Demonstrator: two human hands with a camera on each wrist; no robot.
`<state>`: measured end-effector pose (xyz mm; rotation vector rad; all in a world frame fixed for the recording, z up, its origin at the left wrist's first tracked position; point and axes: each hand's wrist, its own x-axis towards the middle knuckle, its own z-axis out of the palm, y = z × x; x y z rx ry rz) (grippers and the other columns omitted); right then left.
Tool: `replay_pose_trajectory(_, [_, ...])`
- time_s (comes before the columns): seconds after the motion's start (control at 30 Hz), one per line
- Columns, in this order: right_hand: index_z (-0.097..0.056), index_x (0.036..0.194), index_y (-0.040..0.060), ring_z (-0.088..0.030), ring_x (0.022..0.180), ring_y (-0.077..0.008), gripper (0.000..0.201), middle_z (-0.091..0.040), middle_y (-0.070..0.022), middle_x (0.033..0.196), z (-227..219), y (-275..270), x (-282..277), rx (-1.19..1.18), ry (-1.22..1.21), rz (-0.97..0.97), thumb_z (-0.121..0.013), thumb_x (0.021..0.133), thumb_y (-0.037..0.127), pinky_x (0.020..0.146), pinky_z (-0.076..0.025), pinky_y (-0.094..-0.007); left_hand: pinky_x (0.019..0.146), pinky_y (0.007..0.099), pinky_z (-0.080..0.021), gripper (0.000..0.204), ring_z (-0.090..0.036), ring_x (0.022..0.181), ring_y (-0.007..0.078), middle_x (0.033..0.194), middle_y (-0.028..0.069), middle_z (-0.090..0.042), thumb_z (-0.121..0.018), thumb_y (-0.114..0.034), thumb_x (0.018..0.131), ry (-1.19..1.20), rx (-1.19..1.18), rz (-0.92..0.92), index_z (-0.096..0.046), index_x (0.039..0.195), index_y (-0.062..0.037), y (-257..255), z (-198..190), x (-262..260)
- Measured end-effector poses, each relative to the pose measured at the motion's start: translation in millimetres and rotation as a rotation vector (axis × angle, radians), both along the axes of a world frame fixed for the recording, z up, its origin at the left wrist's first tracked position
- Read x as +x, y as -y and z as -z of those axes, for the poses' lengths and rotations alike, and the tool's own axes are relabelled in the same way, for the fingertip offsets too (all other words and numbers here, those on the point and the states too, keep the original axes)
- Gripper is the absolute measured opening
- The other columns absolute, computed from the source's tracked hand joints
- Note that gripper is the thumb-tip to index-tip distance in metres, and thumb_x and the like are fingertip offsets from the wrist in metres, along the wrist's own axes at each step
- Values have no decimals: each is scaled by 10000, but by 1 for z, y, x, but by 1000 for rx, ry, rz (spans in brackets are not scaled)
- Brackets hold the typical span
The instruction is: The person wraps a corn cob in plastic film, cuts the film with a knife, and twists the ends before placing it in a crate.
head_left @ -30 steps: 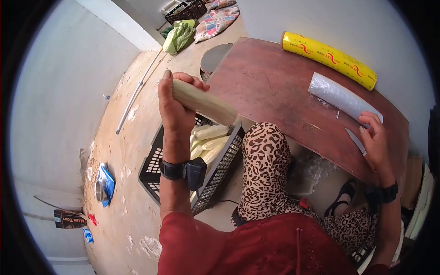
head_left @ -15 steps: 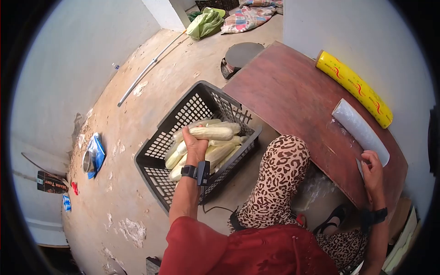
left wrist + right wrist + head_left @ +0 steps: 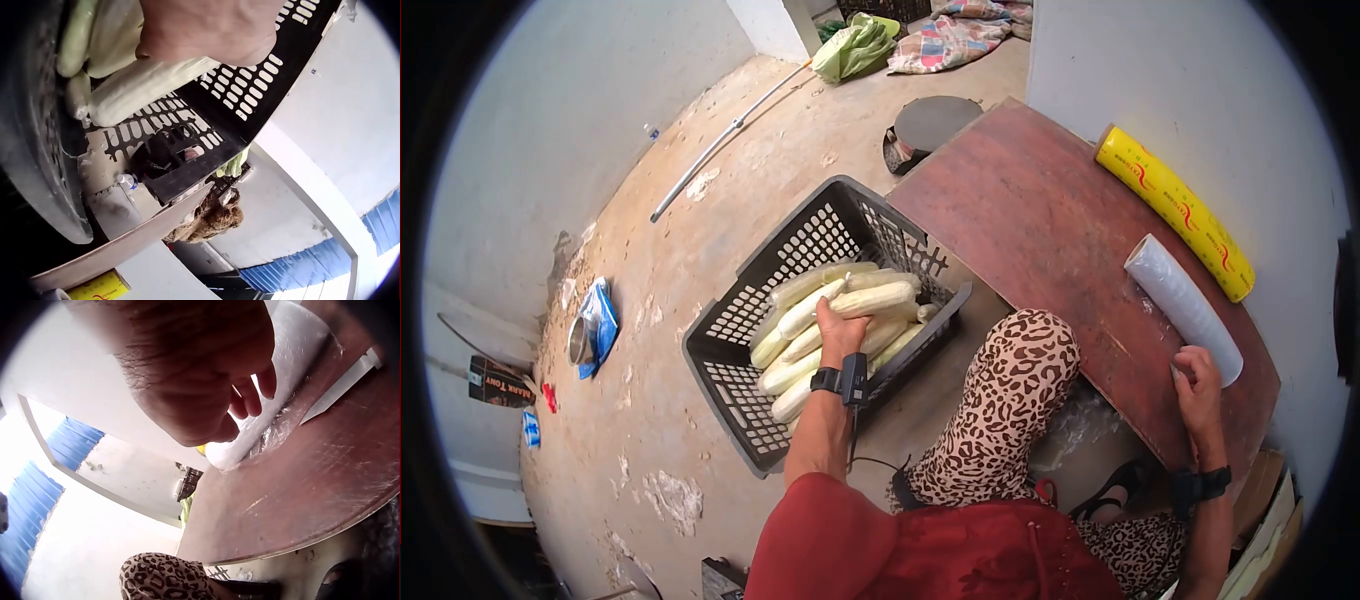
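In the head view my left hand [image 3: 840, 332] is down in a black plastic crate [image 3: 775, 408], holding a long pale gourd [image 3: 878, 298]. Several similar gourds [image 3: 784, 378] lie around it. The left wrist view shows the hand [image 3: 209, 28] across a gourd [image 3: 134, 92], its fingertips hidden. My right hand [image 3: 1198, 388] hovers by the near end of a clear plastic film roll [image 3: 1185, 305] on the brown table [image 3: 1040, 210]. Its fingers are loosely bent with nothing between them. A knife [image 3: 340, 390] lies beside the roll in the right wrist view.
A yellow printed roll [image 3: 1178, 212] lies along the table's wall side. A round grey stool [image 3: 938, 122] stands past the table's far corner. On the floor are a pole [image 3: 725, 140], a metal bowl on blue plastic [image 3: 583, 340] and a green bag [image 3: 855, 48].
My left hand brought the gourd from above the table's left edge down into the crate among the others. My right hand stayed by the film roll. The head view swung left.
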<state>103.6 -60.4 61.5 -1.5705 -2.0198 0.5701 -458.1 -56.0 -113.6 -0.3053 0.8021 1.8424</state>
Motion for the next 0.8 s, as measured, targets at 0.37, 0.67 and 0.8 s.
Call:
replay_pose_trajectory(0.37, [-551, 912, -7, -564, 958, -342, 164, -557, -168, 1011, 2, -1, -3, 54, 20, -55, -560, 757, -61, 863, -443, -346, 1086, 583, -225, 492, -377, 1310, 333, 1418, 149, -402, -455, -367, 963, -192, -158, 226, -400, 1357, -78, -5, 21, 4])
replay_pose_trajectory(0.67, [-556, 926, 0, -566, 961, -348, 201, -553, -172, 1029, -1, 2, 4, 77, 68, -88, -577, 736, -59, 863, -446, -362, 755, 432, -506, 393, -572, 963, 314, 1129, 173, -537, -602, -258, 898, -442, -588, 488, -470, 1217, -71, 22, 9, -11])
replay_pose_trajectory(0.8, [-572, 942, 14, -566, 972, -341, 201, -555, -160, 1035, -1, 7, 13, 41, 29, -60, -599, 751, -42, 862, -449, -364, 521, 318, -530, 294, -617, 621, 246, 897, 123, -592, -664, -246, 846, -773, -698, 622, -548, 1011, -32, 25, -2, -5])
